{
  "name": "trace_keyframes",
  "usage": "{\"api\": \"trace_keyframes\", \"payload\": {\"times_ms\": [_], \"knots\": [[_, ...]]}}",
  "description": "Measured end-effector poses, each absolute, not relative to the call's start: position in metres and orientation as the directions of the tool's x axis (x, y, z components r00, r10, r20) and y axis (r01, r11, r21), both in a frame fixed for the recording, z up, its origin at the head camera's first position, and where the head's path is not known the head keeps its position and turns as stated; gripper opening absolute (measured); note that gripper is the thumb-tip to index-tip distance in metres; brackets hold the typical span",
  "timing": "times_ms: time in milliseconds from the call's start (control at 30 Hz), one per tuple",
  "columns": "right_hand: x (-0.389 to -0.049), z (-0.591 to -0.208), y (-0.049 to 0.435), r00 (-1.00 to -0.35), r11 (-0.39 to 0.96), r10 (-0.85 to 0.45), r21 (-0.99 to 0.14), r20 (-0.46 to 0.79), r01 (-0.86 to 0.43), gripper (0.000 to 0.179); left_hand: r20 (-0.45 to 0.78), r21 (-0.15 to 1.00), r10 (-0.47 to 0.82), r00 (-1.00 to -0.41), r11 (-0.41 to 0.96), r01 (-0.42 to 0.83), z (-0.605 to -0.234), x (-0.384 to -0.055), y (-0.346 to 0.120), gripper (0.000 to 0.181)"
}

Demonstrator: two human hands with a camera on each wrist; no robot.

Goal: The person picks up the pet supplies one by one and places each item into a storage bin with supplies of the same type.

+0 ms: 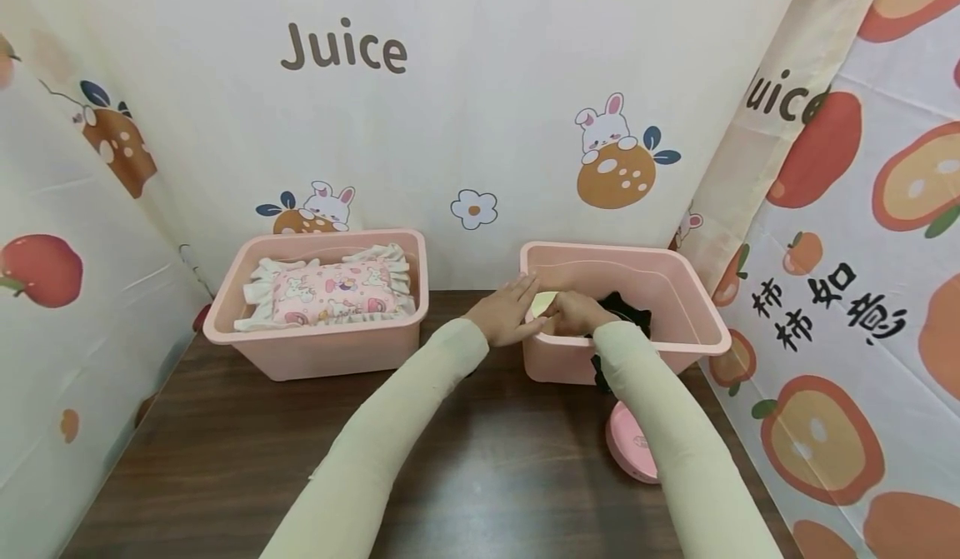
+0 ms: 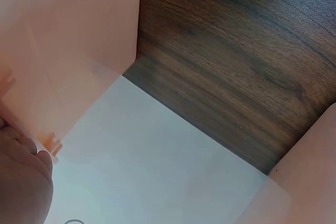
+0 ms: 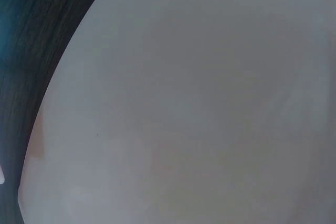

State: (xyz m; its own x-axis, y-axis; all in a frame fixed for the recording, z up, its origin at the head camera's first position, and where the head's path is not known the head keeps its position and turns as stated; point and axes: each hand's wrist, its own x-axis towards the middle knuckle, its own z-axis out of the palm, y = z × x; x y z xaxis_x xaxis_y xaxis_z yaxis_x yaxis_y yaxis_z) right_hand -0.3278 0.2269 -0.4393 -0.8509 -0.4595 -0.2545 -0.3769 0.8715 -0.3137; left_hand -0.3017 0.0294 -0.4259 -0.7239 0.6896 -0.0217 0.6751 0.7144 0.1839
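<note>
My left hand (image 1: pixel 510 309) lies over the left end rim of the right pink bin (image 1: pixel 708 347), its fingers fairly straight and its thumb pointing toward my other hand. In the left wrist view only part of that hand (image 2: pixel 23 182) shows at the edge of a pink wall. Just inside the bin, my right hand (image 1: pixel 577 313) has bent fingers against a pale yellow item (image 1: pixel 542 302), which it seems to pinch; its kind is not clear. Something black and soft-looking (image 1: pixel 632 313) lies behind the right wrist. The right wrist view shows mostly a blurred pale surface and no hand.
The left pink bin (image 1: pixel 322 357) holds a pink printed pillow (image 1: pixel 333 288) with white frills. A round pink object (image 1: pixel 632 444) is on the dark wooden table (image 1: pixel 480 476), partly behind my right sleeve. Printed curtains (image 1: pixel 480 109) hang at the back and sides.
</note>
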Motion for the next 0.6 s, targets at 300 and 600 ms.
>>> {"api": "trace_keyframes", "payload": {"times_ms": [300,600], "knots": [[-0.3323,-0.4433,0.2279,-0.834,0.86,-0.484,-0.32,-0.264,-0.398,0.018,-0.012,0.183,0.691,-0.722,0.712,0.678,-0.4289,-0.3047,0.0297,0.075],[-0.3339,-0.4461,0.2279,-0.808,0.825,-0.544,-0.319,-0.227,-0.466,0.021,0.003,0.197,0.697,-0.717,0.702,0.684,-0.4264,-0.302,0.0286,0.076]]}}
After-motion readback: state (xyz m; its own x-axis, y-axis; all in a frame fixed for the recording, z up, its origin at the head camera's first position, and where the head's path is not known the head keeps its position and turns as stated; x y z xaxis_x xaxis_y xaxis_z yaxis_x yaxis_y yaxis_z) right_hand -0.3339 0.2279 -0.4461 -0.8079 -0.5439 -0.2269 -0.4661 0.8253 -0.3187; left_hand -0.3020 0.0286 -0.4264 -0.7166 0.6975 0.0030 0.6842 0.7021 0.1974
